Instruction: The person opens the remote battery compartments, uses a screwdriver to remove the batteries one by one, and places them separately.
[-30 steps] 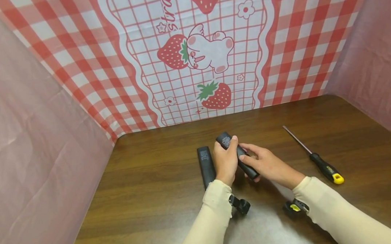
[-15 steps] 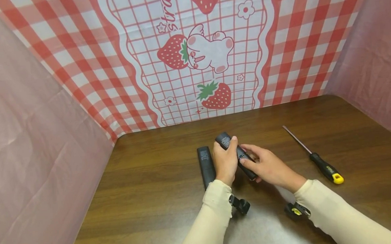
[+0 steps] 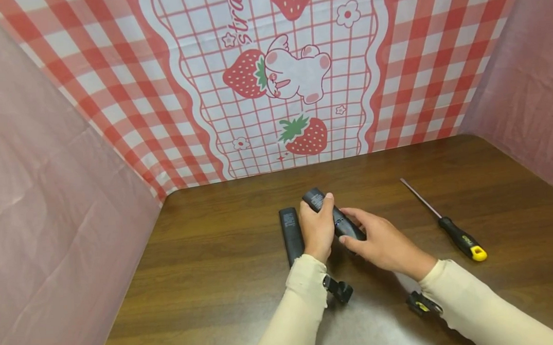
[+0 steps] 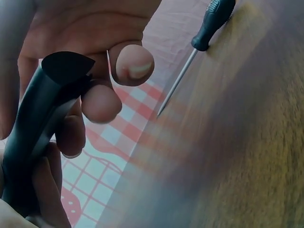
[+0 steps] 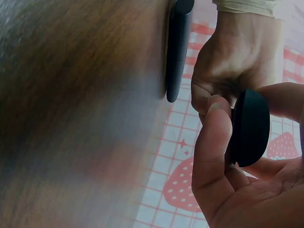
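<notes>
A black remote control (image 3: 315,197) with small printed text on its back is held off the table, slanting down to the right in the head view. My left hand (image 3: 317,227) grips its upper half, the thumb lying along the side. Around the lower end are the thumb and fingers of my right hand (image 3: 381,242); in the right wrist view they hold the rounded end of the remote control (image 5: 254,128) from both sides. A seam with small marks crosses its back between the hands. Another black remote control (image 3: 291,233) lies left of my left hand, partly hidden by the wrist.
A flathead screwdriver (image 3: 457,236) with a black and yellow handle lies on the right of the wooden table (image 3: 193,279). A strawberry-print checked cloth (image 3: 277,90) stands behind, and pink cloth (image 3: 64,202) hangs at both sides. Each wrist carries a strapped camera.
My right hand has shifted slightly down and right, its thumb leaving the seam for the lower edge. The held remote's upper end has moved slightly left. The seam shows more openly than a second ago.
</notes>
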A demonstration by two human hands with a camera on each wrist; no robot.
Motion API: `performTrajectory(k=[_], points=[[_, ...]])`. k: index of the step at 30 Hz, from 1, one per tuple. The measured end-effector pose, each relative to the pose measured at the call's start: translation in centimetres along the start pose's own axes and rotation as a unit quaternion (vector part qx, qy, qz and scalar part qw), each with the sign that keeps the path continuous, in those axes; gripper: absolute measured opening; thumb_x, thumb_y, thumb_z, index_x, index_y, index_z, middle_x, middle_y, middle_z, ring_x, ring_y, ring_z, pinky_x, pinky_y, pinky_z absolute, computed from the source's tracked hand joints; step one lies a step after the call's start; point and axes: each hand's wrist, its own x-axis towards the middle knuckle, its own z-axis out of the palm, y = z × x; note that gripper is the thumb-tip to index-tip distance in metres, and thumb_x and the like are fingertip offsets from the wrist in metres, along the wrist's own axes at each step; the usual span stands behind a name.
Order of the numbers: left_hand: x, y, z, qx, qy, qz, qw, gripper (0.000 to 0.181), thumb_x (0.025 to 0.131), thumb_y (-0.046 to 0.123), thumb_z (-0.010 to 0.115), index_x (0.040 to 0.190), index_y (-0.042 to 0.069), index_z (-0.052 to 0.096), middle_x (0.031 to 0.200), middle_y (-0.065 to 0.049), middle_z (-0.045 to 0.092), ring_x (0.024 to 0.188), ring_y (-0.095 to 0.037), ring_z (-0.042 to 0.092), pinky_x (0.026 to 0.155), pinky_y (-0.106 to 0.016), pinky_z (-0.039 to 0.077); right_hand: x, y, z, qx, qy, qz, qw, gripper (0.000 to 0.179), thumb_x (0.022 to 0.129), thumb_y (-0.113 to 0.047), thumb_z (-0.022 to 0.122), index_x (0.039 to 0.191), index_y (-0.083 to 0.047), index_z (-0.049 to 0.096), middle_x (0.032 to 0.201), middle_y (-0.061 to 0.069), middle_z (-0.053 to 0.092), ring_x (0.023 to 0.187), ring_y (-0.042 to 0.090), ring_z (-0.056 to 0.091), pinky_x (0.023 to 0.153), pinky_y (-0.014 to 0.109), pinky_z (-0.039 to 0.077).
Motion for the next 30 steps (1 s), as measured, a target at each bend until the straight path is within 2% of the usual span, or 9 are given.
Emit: performTrajectory(k=[3, 9, 19, 30], points=[[0.02, 0.03, -0.03, 0.008, 0.007, 0.001, 0.9999, 0.031, 0.091, 0.031, 0.073, 0.107, 0.007, 0.060, 0.091, -0.002, 0.061, 0.082, -0.016, 0.059, 0.077, -0.035, 0.051, -0.05, -0.09, 0.12, -0.028, 0.012, -0.016, 0.9994, 0.063, 0.089, -0.019, 0.076, 0.142, 0.003, 0.049, 0.119, 0.017, 0.066, 0.098, 0.023, 0.064, 0.079, 0.040, 0.054], [0.00, 0.13, -0.13, 0.013, 0.013, -0.003, 0.9998, 0.031, 0.091, 0.032, 0.072, 0.108, 0.008, 0.060, 0.092, -0.001, 0.061, 0.083, -0.016, 0.059, 0.079, -0.035, 0.051, -0.32, -0.44, 0.14, -0.067, 0.016, -0.019, 0.9975, 0.067, 0.089, -0.024, 0.077, 0.143, 0.001, 0.049, 0.131, 0.021, 0.060, 0.103, 0.027, 0.062, 0.083, 0.045, 0.053], [0.04, 0.25, -0.19, 0.015, 0.018, -0.008, 0.9997, 0.032, 0.091, 0.032, 0.072, 0.108, 0.008, 0.060, 0.092, -0.002, 0.062, 0.083, -0.015, 0.060, 0.079, -0.035, 0.052, -0.42, -0.71, 0.08, -0.074, 0.015, -0.011, 0.9971, 0.066, 0.088, -0.023, 0.078, 0.144, -0.001, 0.050, 0.129, 0.020, 0.062, 0.099, 0.025, 0.062, 0.079, 0.043, 0.053], [-0.06, 0.31, -0.19, 0.012, 0.008, -0.005, 0.9999, 0.032, 0.092, 0.033, 0.072, 0.108, 0.008, 0.060, 0.093, -0.002, 0.062, 0.081, -0.014, 0.062, 0.076, -0.033, 0.053, -0.44, -0.57, 0.06, -0.071, 0.015, -0.008, 0.9974, 0.064, 0.089, -0.022, 0.077, 0.144, -0.001, 0.050, 0.124, 0.020, 0.064, 0.098, 0.025, 0.064, 0.078, 0.042, 0.054]])
